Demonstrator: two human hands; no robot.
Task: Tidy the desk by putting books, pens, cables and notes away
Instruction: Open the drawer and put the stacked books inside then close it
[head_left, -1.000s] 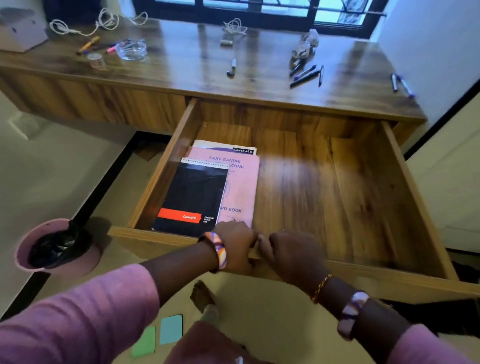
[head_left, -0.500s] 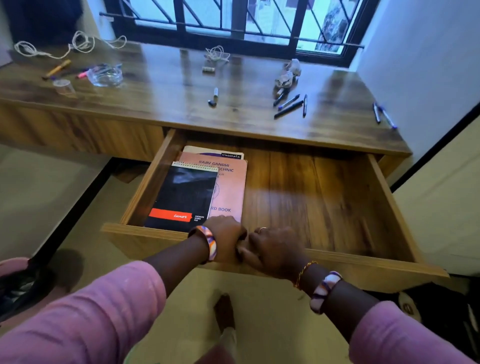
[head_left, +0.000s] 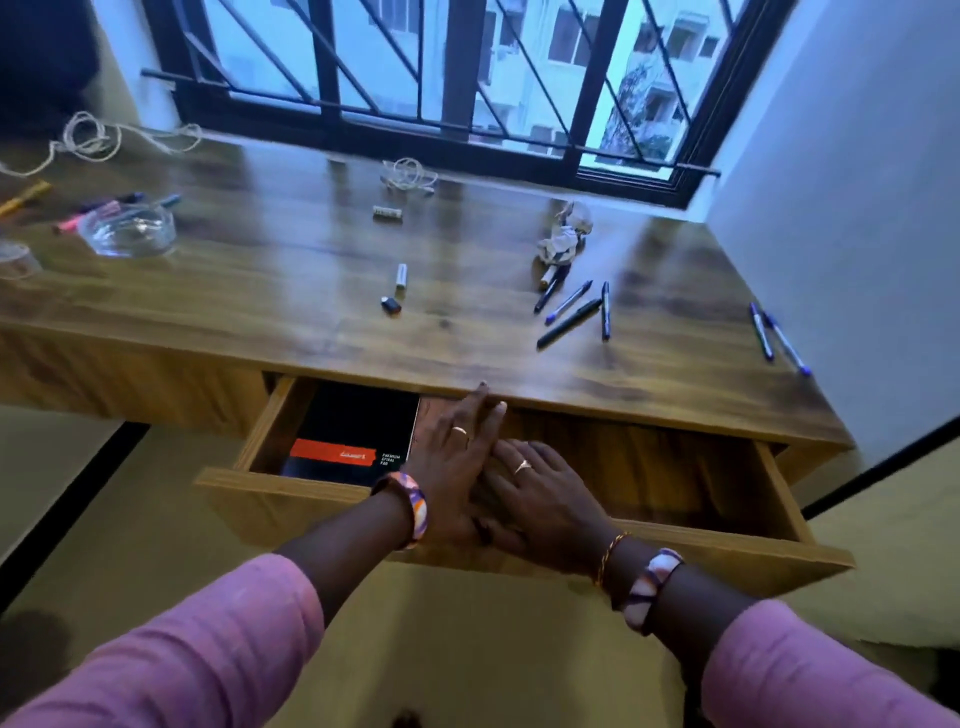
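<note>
The desk drawer (head_left: 727, 551) stands partly open under the wooden desk top (head_left: 291, 291). Inside it at the left lies a black spiral pad (head_left: 348, 441), with the books beneath it mostly hidden. My left hand (head_left: 454, 457) and my right hand (head_left: 535, 493) lie side by side over the drawer's front edge, fingers straight and pointing into the drawer. Several pens (head_left: 571, 312) lie on the desk right of centre, two more pens (head_left: 776, 338) near the right edge. A coiled white cable (head_left: 410, 174) sits near the window, another white cable (head_left: 93, 140) at the far left.
A glass ashtray (head_left: 130, 234) and coloured markers (head_left: 88, 213) sit at the desk's left. Crumpled paper (head_left: 563, 239) lies behind the pens, a small capped item (head_left: 400, 275) at mid desk. A barred window runs behind the desk and a white wall stands at the right.
The drawer has slid in most of the way, hiding the pink book. Both hands went from gripping the front edge to lying flat with straight fingers. The view has tilted up.
</note>
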